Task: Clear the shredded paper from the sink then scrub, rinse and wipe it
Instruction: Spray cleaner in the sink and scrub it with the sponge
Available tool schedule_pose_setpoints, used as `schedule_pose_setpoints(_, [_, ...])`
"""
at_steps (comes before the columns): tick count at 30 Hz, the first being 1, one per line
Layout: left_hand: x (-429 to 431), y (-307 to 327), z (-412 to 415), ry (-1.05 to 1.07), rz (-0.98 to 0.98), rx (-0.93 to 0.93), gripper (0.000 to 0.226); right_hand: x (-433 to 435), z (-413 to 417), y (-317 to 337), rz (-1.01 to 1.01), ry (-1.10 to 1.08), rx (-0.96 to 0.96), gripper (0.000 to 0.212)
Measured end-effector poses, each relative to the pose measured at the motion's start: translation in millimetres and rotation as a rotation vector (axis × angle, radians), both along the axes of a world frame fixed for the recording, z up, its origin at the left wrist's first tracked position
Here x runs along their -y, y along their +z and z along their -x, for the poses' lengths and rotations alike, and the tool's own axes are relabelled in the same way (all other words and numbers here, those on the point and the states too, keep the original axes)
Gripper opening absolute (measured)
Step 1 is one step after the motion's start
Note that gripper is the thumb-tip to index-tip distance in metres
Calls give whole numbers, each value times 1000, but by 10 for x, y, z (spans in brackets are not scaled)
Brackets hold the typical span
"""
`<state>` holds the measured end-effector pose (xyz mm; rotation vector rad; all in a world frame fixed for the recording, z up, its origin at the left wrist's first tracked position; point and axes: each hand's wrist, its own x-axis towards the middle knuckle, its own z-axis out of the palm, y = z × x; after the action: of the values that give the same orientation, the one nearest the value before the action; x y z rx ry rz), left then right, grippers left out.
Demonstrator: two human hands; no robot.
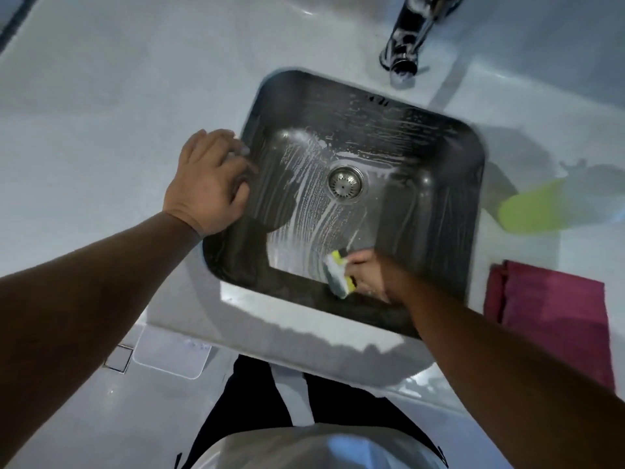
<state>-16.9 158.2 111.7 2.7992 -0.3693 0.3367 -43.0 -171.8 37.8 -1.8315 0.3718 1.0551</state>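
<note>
Soapy, seemingly steel sink [436, 154]

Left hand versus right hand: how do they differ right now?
The left hand rests on the left rim of the sink; the right hand is down inside the basin by the near wall. The left hand holds nothing; the right hand grips a yellow sponge. Both are bare and at the soapy sink.

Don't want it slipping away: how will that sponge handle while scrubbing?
Probably slippery: suds streak the sink around the sponge. Likely soft and light, since the right hand grips it alone.
</note>
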Motion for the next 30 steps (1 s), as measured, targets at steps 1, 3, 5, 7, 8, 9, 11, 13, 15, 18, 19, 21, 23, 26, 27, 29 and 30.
schedule_pose_setpoints(1, [41,6,4,28,109,27,24,57,-34,122,-113,-176,-30,17])
schedule_pose_setpoints(3, [288,37,40,114,385,-31,17,179,-86,299,-276,-398,-38,15])
schedule_pose_setpoints(5, [693,94,52,202,706,-278,16,293,-138,456,-362,-535,-20,15])
schedule_pose_setpoints(7, [1117,140,45,243,1015,-642,18,373,-142,598,-422,-562,2,16])
schedule_pose_setpoints(8, [1319,165,35,230,1120,-834,21,421,-138,673,-444,-556,20,16])
schedule_pose_setpoints(9, [1490,175,26,203,1180,-1004,25,456,-135,745,-453,-558,45,15])
schedule_pose_setpoints(11, [1759,149,29,127,1237,-1211,32,547,-128,850,-442,-566,113,9])
schedule_pose_setpoints(13, [1953,82,21,93,1299,-1268,46,675,-136,912,-353,-517,246,6])
schedule_pose_setpoints(15, [2095,7,-34,153,1371,-1218,46,855,-156,960,-126,-390,438,9])
schedule_pose_setpoints(18, [2109,-148,-149,285,1489,-1197,40,1157,-206,1033,318,-115,888,8])
schedule_pose_setpoints(19, [2087,-199,-183,305,1502,-1226,47,1254,-222,1041,368,-20,1051,8])
schedule_pose_setpoints(21, [2003,-282,-246,339,1522,-1253,51,1414,-273,1002,385,166,1245,13])
schedule_pose_setpoints(23, [1938,-348,-319,393,1582,-1263,55,1562,-349,919,411,331,1313,22])
schedule_pose_setpoints(26, [1911,-478,-463,435,1673,-1289,70,1682,-434,764,437,459,1340,30])
schedule_pose_setpoints(27, [1922,-532,-511,451,1684,-1270,68,1687,-458,731,425,472,1337,32])
schedule_pose_setpoints(29, [1978,-651,-619,485,1701,-1248,57,1662,-498,693,408,494,1317,35])
schedule_pose_setpoints(30, [2018,-686,-682,476,1694,-1249,49,1645,-512,697,411,498,1306,36])
